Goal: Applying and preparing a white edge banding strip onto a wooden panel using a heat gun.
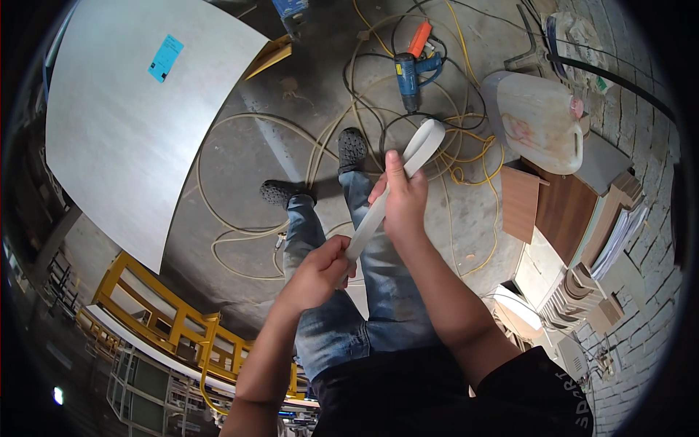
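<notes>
A long, flat, off-white strip [369,227], like edge banding, stretches between my two hands in front of my legs. My left hand [320,269] pinches its lower part, fingers curled round it. Farther out, my right hand [405,198] grips the strip with the thumb pointing up along it. Past the right hand the strip bends back on itself in a loop. Just beyond that loop, a blue heat gun [408,79] lies on the floor among cords. A white panel [138,124] with a blue label [166,58] is at the left, apart from my hands.
Beige hose [200,182] and a yellow cord [501,175] coil over the concrete floor round my feet. At the right stand a translucent jerrycan [539,120], brown board offcuts [559,211] and a brick wall [648,240]. A yellow metal frame [156,306] is at the lower left.
</notes>
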`<act>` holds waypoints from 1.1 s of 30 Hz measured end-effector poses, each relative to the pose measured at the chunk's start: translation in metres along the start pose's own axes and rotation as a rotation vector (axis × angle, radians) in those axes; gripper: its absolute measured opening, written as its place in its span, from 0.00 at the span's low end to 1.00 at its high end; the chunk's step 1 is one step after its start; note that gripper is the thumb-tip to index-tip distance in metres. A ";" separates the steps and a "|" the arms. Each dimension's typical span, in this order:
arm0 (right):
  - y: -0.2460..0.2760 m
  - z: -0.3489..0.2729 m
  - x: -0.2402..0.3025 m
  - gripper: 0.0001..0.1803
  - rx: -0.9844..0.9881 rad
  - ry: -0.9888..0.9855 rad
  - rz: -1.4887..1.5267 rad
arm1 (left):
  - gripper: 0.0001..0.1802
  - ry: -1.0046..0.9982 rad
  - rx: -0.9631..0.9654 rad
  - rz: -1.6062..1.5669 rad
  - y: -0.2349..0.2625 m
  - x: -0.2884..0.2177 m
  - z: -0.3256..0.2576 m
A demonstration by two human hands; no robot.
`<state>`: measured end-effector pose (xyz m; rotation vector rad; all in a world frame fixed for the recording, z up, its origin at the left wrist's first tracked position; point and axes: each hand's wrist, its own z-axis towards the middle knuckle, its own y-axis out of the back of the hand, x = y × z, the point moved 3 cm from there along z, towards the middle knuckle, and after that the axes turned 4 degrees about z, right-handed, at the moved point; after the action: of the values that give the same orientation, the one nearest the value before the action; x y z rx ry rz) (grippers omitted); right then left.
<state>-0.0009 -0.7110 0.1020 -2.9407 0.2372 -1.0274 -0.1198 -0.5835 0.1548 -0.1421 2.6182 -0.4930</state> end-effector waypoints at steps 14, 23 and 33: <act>0.053 0.016 -0.019 0.24 -0.305 -0.088 0.091 | 0.13 -0.081 0.067 0.387 -0.019 -0.003 0.012; 0.090 0.027 -0.007 0.29 -0.437 -0.008 0.207 | 0.15 0.219 0.343 0.004 -0.013 0.016 0.014; 0.109 0.013 0.008 0.31 -0.366 0.019 -0.014 | 0.19 -0.215 -0.076 1.188 -0.020 -0.008 0.009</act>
<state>-0.0019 -0.8207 0.0892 -3.2573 0.4507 -1.1224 -0.1084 -0.6035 0.1579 1.1796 2.0262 0.0576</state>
